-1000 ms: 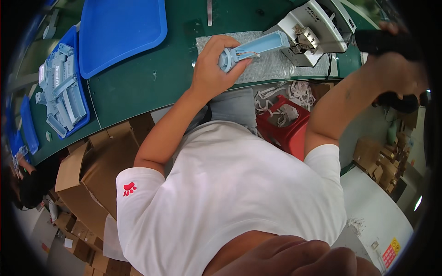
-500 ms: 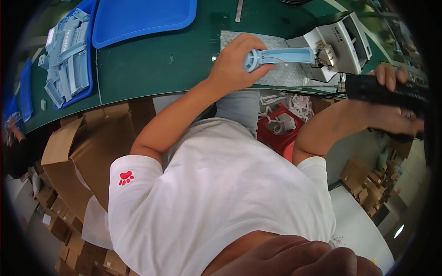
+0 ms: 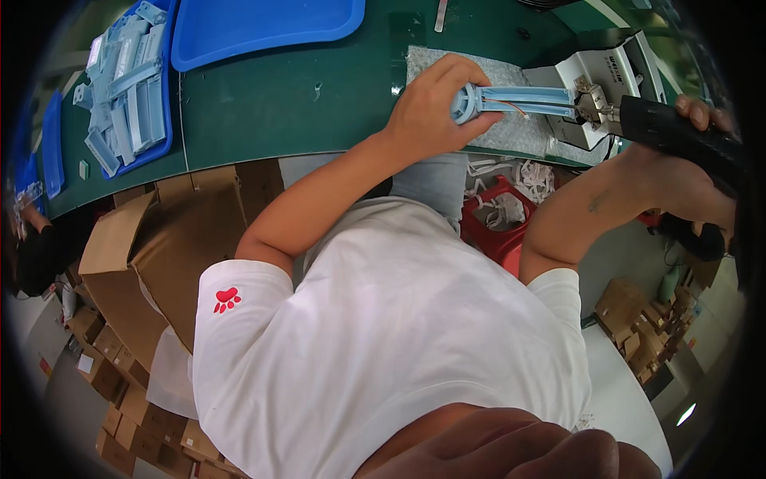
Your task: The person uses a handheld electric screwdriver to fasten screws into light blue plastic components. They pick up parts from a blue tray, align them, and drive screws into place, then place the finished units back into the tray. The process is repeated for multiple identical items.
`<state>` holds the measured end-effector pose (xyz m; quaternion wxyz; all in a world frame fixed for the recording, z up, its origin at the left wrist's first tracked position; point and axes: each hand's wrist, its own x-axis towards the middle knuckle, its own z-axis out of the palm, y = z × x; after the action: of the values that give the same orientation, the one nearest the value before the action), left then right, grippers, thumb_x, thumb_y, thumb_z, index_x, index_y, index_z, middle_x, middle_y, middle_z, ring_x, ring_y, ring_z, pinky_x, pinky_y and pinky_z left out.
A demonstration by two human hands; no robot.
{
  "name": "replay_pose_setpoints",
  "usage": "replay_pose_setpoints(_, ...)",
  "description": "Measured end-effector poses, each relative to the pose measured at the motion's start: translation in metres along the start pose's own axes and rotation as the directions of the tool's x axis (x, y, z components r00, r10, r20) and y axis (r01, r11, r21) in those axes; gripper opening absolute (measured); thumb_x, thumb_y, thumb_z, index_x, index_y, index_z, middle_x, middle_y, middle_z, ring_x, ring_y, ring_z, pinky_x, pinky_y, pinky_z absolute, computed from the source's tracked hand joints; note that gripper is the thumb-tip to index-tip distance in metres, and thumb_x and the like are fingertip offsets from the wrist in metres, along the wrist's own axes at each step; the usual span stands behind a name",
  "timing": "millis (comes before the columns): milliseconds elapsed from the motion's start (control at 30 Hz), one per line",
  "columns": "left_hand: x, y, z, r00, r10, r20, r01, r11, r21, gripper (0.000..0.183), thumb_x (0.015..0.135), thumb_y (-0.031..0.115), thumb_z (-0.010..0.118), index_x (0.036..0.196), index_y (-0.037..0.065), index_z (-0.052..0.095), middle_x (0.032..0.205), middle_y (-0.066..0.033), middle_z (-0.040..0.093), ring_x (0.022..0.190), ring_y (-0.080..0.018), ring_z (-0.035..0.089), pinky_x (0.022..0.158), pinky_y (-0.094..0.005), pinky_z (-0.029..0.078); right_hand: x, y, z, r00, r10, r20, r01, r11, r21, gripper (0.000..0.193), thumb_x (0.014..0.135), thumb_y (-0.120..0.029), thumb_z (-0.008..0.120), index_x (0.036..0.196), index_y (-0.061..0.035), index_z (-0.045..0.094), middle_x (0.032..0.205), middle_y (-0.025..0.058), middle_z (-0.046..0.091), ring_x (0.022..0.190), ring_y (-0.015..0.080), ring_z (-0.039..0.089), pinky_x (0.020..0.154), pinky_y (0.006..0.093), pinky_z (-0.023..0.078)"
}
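My left hand [image 3: 435, 104] is closed around the round end of a light blue plastic part [image 3: 527, 94], a long open channel with a thin reddish wire along it. To the right, my right hand [image 3: 696, 191] grips a black electric screwdriver [image 3: 670, 132], its fingers wrapped over the body. A long thin dark bit extends from the metal nose of the screwdriver into the channel, pointing toward the round end. Whether the bit touches anything inside cannot be seen. Behind the channel's far end is a pale machine [image 3: 610, 68] with a metal fitting on its front.
Bubble wrap [image 3: 471, 65] lies on the green bench [image 3: 263, 120] under the work. A blue tray [image 3: 169, 140] at left holds several light blue parts; another blue tray [image 3: 267, 28] sits behind. Below the bench are a cardboard box [image 3: 179, 247] and a red stool [image 3: 499, 231].
My right hand has brought the screwdriver left and up, and its bit now reaches along the channel. My left hand keeps its grip on the part. The whole view has shifted slightly.
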<state>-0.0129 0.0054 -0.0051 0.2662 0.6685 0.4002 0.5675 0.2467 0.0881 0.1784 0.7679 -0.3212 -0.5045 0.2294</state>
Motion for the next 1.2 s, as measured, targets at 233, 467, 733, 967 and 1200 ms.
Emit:
replay_pose_setpoints(233, 0.0, 0.0, 0.0, 1.0, -0.011, -0.003, 0.011, 1.0, -0.011, 0.04, 0.073, 0.015, 0.09, 0.103, 0.005, 0.065, 0.101, -0.0118, 0.066, 0.09, -0.0309, 0.067, 0.078, -0.0392, 0.055, -0.011, 0.008, 0.002, 0.999, -0.013, -0.033, 0.013, 1.0, 0.002, 0.105, 0.081, -0.098, 0.032, 0.103, 0.0031, 0.05, 0.092, 0.0196, 0.055, 0.071, 0.0264, 0.055, 0.067, 0.0405, 0.05)
replay_pose_setpoints(467, 0.001, 0.0, -0.001, 1.0, -0.026, -0.003, 0.026, 0.999, -0.024, 0.04, 0.075, 0.014, 0.09, 0.105, 0.006, 0.064, 0.101, -0.012, 0.067, 0.09, -0.0301, 0.067, 0.079, -0.0381, 0.054, -0.012, 0.01, 0.01, 1.0, -0.018, -0.024, 0.016, 0.998, -0.062, 0.103, 0.082, -0.096, 0.032, 0.103, 0.0026, 0.05, 0.092, 0.0196, 0.055, 0.07, 0.0258, 0.054, 0.065, 0.0399, 0.049)
replay_pose_setpoints(733, 0.001, 0.0, -0.001, 1.0, -0.029, 0.0, 0.029, 0.999, -0.027, 0.041, 0.075, 0.013, 0.09, 0.105, 0.006, 0.064, 0.101, -0.012, 0.067, 0.09, -0.0298, 0.067, 0.079, -0.0377, 0.054, -0.008, 0.008, -0.001, 1.0, 0.014, 0.008, -0.014, 1.0, -0.005, 0.103, 0.081, -0.097, 0.034, 0.104, 0.0017, 0.05, 0.092, 0.0193, 0.055, 0.069, 0.0252, 0.054, 0.065, 0.0395, 0.049)
replay_pose_setpoints(967, 0.0, 0.001, -0.001, 0.999, -0.045, 0.007, 0.045, 0.998, -0.032, 0.041, 0.075, 0.014, 0.091, 0.106, 0.007, 0.064, 0.102, -0.0113, 0.067, 0.091, -0.029, 0.067, 0.079, -0.0374, 0.054, -0.027, -0.002, 0.03, 0.997, -0.064, -0.053, 0.053, 0.982, -0.183, 0.106, 0.077, -0.1, 0.033, 0.103, 0.0, 0.054, 0.088, 0.0181, 0.055, 0.066, 0.0242, 0.055, 0.062, 0.0388, 0.049)
replay_pose_setpoints(1200, 0.0, 0.002, -0.004, 0.997, -0.07, 0.023, 0.071, 0.997, -0.03, 0.044, 0.074, 0.013, 0.091, 0.108, 0.006, 0.064, 0.105, -0.0128, 0.066, 0.093, -0.031, 0.067, 0.082, -0.0375, 0.055, -0.04, -0.005, 0.051, 0.989, -0.053, -0.14, 0.018, 0.97, -0.242, 0.105, 0.074, -0.101, 0.039, 0.099, 0.0003, 0.056, 0.088, 0.0183, 0.056, 0.065, 0.0242, 0.055, 0.062, 0.0385, 0.047)
